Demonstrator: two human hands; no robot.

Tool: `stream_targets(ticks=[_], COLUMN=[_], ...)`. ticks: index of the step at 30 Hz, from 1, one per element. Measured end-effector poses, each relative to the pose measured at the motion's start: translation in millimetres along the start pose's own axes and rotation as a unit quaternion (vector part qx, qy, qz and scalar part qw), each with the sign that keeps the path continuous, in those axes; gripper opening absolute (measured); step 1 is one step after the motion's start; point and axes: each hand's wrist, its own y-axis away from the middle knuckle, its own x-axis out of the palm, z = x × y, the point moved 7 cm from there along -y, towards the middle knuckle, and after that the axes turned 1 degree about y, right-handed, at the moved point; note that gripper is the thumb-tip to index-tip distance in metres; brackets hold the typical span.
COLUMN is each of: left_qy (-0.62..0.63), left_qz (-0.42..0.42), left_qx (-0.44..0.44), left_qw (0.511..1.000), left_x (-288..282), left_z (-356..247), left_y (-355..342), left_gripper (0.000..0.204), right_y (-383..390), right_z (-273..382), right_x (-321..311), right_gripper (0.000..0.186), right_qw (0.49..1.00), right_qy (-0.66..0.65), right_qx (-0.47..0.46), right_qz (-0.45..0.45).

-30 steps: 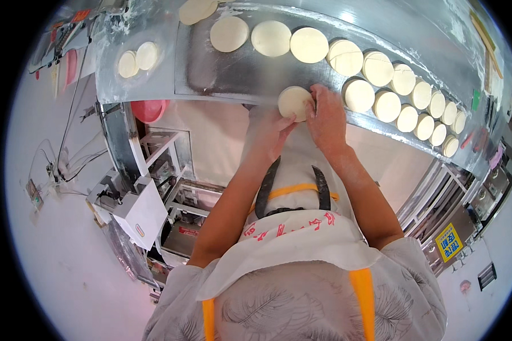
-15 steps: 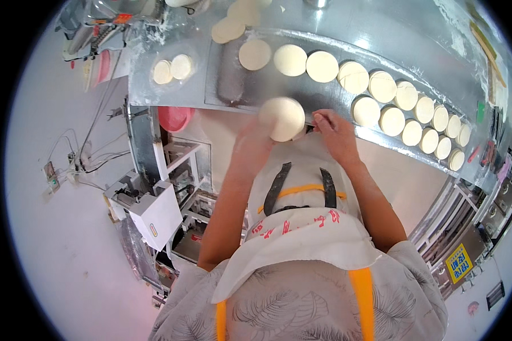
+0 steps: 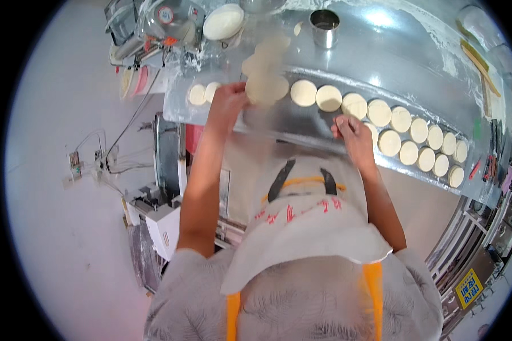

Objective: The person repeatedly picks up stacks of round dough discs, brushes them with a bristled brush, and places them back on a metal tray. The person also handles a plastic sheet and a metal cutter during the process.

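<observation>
My left hand (image 3: 231,103) is above the left end of the work table. Its fingers close on the edge of a pale round dough wrapper (image 3: 257,91), which overlaps another wrapper on the tray in this view and looks smeared. My right hand (image 3: 352,135) hovers over the tray's near side, fingers curled together; whatever they may hold cannot be made out. Beside it, stacks of round dough wrappers (image 3: 379,113) stand in two rows along the long metal tray (image 3: 307,128). Single wrappers or low stacks (image 3: 303,92) continue the far row leftward.
Two small stacks of wrappers (image 3: 197,95) sit at the table's left. Loose wrappers (image 3: 270,52) lie beyond the tray. A metal cup (image 3: 325,31), a white oval lid or dish (image 3: 223,21) and a clear container (image 3: 173,23) stand farther back. A wooden stick (image 3: 479,67) lies right.
My left hand has moved left and forward with the wrapper, from near my apron to the tray's left end. My right hand has shifted right, over the tray. The view has shifted too.
</observation>
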Motion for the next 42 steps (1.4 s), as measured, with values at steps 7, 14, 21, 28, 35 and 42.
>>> stream_targets(ticks=[7,14,21,28,35,42], left_qy=[-0.226,-0.196,-0.323,-0.104,0.08,0.081], left_qz=[0.063,0.299,0.198,0.207,0.163,0.246], left_qx=[0.081,0.155,0.212,0.063,-0.038,-0.133], left_qw=[0.969,0.921,0.901,0.971,0.983,0.957], left_x=[-42.2,-44.9,-97.4,-144.0,-184.5,-137.5], left_z=[-8.9,-79.6,-53.6,-32.6,101.3,123.8], left_y=[-67.0,-15.8,-60.4,-82.3,-103.0,-48.5], left_gripper=[0.029,0.032,0.029,0.039,0.037,0.036], right_y=[-15.9,-62.7,-77.9,-79.0,-104.8,-133.9], right_z=[34.8,115.2,101.5,115.6,165.9,173.6], right_x=[42.3,140.1,281.1,293.4,258.0,252.5], right_gripper=[0.029,0.043,0.059,0.037,0.034,0.031], right_qw=[1.0,0.991,0.825,0.958,0.99,0.982], right_qy=[-0.017,-0.094,-0.51,-0.238,-0.087,0.173], right_qx=[-0.004,-0.092,0.086,0.061,-0.022,-0.058], right_qz=[-0.007,-0.034,0.227,0.148,0.109,0.046])
